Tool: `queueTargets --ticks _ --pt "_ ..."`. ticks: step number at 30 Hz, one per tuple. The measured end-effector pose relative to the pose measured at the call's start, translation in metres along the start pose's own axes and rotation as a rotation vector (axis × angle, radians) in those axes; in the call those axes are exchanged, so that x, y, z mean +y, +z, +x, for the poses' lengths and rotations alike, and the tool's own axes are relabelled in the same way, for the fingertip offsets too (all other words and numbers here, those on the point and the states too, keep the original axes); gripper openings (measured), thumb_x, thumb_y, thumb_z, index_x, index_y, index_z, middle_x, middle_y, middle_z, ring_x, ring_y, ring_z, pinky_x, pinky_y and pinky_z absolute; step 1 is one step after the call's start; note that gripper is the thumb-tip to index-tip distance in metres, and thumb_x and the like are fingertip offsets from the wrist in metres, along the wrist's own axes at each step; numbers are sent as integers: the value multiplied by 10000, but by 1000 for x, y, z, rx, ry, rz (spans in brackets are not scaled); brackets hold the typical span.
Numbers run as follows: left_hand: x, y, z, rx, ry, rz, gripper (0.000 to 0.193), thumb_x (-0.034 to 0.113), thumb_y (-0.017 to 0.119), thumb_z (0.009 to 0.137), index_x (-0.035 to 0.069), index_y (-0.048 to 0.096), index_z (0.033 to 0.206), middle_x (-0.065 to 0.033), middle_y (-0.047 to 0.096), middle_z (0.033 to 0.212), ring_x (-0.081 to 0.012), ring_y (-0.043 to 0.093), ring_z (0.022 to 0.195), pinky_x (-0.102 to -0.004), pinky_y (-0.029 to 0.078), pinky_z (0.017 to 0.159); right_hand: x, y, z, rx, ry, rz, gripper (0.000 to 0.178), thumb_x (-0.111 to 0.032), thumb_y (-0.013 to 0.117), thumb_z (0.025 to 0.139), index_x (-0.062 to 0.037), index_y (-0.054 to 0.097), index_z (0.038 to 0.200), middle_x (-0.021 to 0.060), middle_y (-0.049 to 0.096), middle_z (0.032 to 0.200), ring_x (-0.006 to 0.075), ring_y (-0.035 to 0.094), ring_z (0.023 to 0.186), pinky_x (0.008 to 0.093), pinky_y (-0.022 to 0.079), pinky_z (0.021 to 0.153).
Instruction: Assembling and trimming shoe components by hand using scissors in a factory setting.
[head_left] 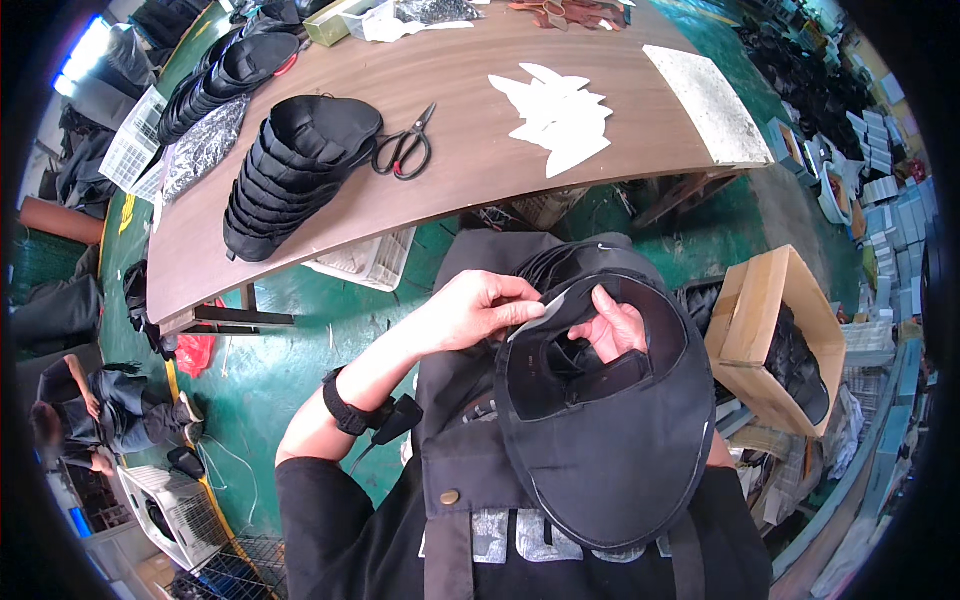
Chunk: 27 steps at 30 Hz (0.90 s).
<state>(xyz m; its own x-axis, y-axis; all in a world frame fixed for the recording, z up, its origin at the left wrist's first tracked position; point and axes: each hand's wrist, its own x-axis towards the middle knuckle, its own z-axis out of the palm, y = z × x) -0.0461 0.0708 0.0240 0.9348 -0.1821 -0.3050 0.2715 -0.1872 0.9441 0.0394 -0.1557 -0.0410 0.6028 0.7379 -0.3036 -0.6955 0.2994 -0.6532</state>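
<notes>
Black upper [610, 450] near; left hand [500, 303] pinches pale strip [556, 308] at rim; right hand [616, 328] inside, can't tell grip; scissors [417, 129] on far counter [470, 110].

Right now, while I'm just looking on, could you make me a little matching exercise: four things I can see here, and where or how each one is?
Things:
1. Scissors
2. White pointed pieces
3. Cardboard box
4. Left hand

Places and states:
A. Tan, open, with dark things inside
B. Fingers at the upper edge of a large black shaped piece
C. Heaped loosely on the brown table
D. Lying right beside a nested black stack

Pairs: 1-D, 2-C, 3-A, 4-B
</notes>
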Motion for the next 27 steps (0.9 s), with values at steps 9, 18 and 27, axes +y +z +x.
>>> queueTargets --ticks 9,18,27 --pt "-7 7 -1 36 64 235 194 201 673 879 17 625 839 -4 578 644 -54 518 620 -255 436 564 15 -3 -3 -35 -10 -21 247 -160 584 934 -32 591 1145 84 662 1049 183 652 917 308 578 671" --pt "-5 34 -4 331 340 584 182 95 685 765 28 519 796 -132 564 711 -336 596 683 -384 463 590 1 11 -5 2 -30 -328 292 -20 676 812 -6 594 1091 78 642 1039 119 622 823 201 488 535" --pt "-9 25 -3 139 125 623 176 176 679 757 33 578 745 -159 597 662 -353 620 686 -436 478 617 -4 20 -4 81 -85 -454 243 -34 708 788 -8 610 1008 78 675 940 70 556 586 176 410 462"
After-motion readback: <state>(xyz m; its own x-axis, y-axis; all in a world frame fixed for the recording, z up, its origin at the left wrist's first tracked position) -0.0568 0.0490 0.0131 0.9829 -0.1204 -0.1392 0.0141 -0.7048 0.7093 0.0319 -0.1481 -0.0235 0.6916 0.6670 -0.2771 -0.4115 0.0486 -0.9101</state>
